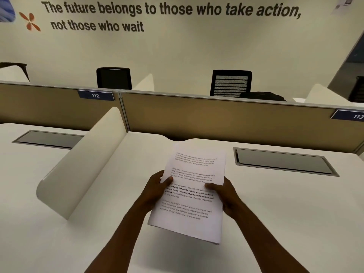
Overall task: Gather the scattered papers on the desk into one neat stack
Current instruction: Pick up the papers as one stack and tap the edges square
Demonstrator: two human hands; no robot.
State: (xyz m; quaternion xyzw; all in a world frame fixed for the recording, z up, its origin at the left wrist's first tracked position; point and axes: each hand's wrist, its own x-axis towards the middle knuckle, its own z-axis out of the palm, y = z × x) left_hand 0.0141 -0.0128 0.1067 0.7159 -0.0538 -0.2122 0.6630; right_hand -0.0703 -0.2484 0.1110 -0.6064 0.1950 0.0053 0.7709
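Note:
A stack of white printed papers (192,201) is held above the white desk (285,213), tilted slightly to the right, text facing up. My left hand (156,189) grips its left edge with the thumb on top. My right hand (222,195) grips the right edge, thumb pressed on the text. The sheets look aligned, with a thin edge showing at the bottom right corner. No other loose papers are visible on the desk.
A curved white divider (82,170) separates my desk from the one to the left. A grey cable hatch (283,161) lies at right, another hatch (49,138) at left. A tan partition (216,115) with labels 112 and 113 closes the back; black chairs stand beyond.

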